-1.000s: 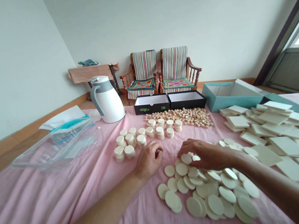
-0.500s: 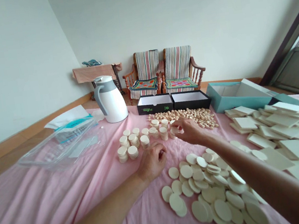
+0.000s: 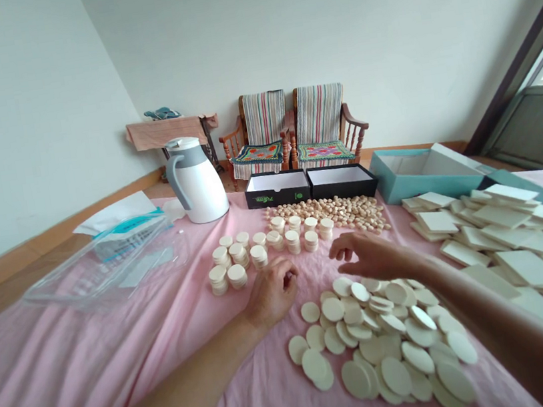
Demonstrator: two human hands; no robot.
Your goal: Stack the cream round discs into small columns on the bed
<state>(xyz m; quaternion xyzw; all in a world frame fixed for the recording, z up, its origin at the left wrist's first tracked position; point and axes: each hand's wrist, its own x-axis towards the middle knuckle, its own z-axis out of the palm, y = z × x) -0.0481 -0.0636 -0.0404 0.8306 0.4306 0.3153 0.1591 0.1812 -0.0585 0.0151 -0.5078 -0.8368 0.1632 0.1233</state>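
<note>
While the left hand (image 3: 271, 291) rests curled on the counter (image 3: 72, 366), fingers together, the right hand (image 3: 367, 256) hovers empty, fingers apart, between stacks (image 3: 268, 248) and loose discs (image 3: 382, 343); next likely gathering discs to stack.

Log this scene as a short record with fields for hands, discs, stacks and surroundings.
left hand: left hand curled on the pink cloth, grip contents hidden
right hand: right hand open, above the far edge of the loose discs, holding nothing
loose discs: pale round discs spread in an overlapping pile
stacks: short disc stacks in rows beyond the hands
small pieces: heap of wooden plugs
right side: square tiles, teal box
far edge: white jug, two black boxes
left side: clear plastic tray
</note>
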